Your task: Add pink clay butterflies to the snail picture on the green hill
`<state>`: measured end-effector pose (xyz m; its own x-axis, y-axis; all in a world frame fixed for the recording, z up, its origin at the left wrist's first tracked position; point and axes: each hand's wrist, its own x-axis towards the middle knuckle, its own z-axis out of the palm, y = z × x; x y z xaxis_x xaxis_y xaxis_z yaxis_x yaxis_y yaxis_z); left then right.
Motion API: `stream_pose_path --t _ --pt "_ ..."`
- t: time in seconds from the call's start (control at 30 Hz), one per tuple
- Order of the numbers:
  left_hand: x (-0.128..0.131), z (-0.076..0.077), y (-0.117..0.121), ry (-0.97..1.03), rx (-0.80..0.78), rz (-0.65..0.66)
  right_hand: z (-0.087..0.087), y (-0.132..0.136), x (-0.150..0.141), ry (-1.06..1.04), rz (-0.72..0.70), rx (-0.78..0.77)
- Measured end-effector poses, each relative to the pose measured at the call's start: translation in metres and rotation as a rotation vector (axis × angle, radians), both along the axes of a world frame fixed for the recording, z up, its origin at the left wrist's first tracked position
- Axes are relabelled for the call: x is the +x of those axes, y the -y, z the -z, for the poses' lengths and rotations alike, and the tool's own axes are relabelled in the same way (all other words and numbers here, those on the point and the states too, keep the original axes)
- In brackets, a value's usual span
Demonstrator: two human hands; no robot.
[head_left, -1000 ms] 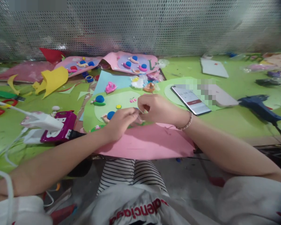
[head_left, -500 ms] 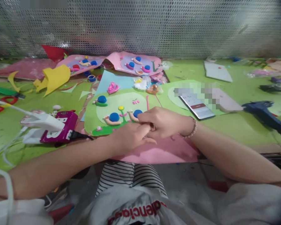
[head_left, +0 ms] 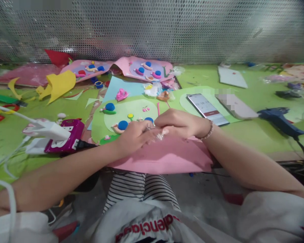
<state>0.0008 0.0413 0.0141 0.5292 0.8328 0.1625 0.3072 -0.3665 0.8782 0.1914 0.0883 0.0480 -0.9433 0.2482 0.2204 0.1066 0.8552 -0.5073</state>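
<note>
My left hand (head_left: pixel 135 136) and my right hand (head_left: pixel 179 123) meet above a pink sheet (head_left: pixel 167 160) at the table's near edge. Both have their fingers closed on a small crinkled clear plastic wrapper (head_left: pixel 160 135); something pale shows in it, too small to make out. Behind my hands lies a green card (head_left: pixel 97 128) bearing clay snails with blue shells, such as the snail (head_left: pixel 121 127) beside my left hand. A yellow clay flower (head_left: pixel 130 116) and a pink butterfly (head_left: pixel 146 109) are on it too. My hands hide the card's lower right part.
A purple power strip (head_left: pixel 74 135) with white plugs and cables sits at left. To the right lie a phone (head_left: pixel 209 109), a pale pink case-like object (head_left: pixel 239 107) and a dark blue glue gun (head_left: pixel 281 119). Pink decorated sheets (head_left: pixel 164 64) lie before the perforated metal panel (head_left: pixel 152 30).
My hands have drawn a little apart, and the clear wrapper now shows between them. More of the pink sheet is uncovered. The view has shifted slightly.
</note>
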Motion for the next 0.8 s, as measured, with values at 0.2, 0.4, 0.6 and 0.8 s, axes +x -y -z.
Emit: stream_pose_path --t 0.2,0.4,0.6,0.8 --pt "-0.001 0.006 -0.005 0.049 -0.049 -0.05 0.008 0.011 -0.008 -0.012 0.171 0.183" --pt "-0.001 0.002 -0.004 0.034 -0.041 -0.002 0.007 0.003 -0.002 -0.087 0.086 0.085" --pt "0.001 -0.008 0.001 -0.06 0.028 -0.006 -0.001 -0.005 0.005 -0.189 0.096 -0.144" --pt "0.003 -0.01 0.0 -0.125 0.048 0.101 0.001 -0.006 0.007 -0.287 0.043 -0.443"
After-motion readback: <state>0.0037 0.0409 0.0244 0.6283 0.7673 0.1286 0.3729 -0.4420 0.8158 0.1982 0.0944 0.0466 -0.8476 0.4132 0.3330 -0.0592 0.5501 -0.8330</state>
